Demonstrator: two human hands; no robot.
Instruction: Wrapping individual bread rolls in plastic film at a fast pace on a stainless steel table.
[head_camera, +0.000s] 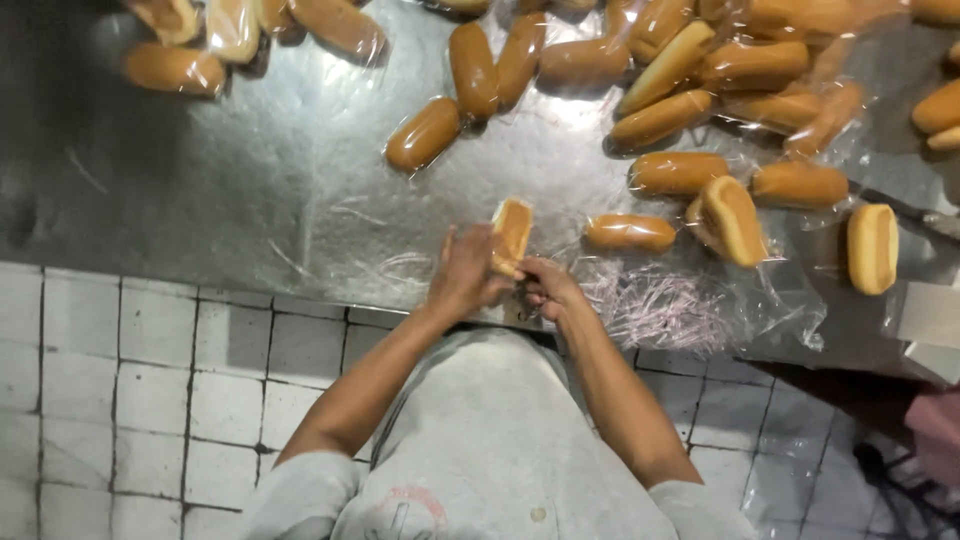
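Two hands meet at the near edge of the steel table (250, 200), above a white tiled floor (150, 380). The left hand (462, 275) wraps its fingers around the lower part of a bun (512, 235), thumb side against it, gripping it. The right hand (545, 288) is curled closed at the bun's near end, fingers pinched there (on what exactly I cannot tell). The bun stands between the hands with its long axis running near to far, tilted slightly right, pale cut face showing toward the far end. Just right lies a heap of clear plastic bags (680, 305). Farther right, a wrapped bun (630, 232) lies crosswise. Beyond it, many more wrapped buns (700, 90) are scattered across the far table.
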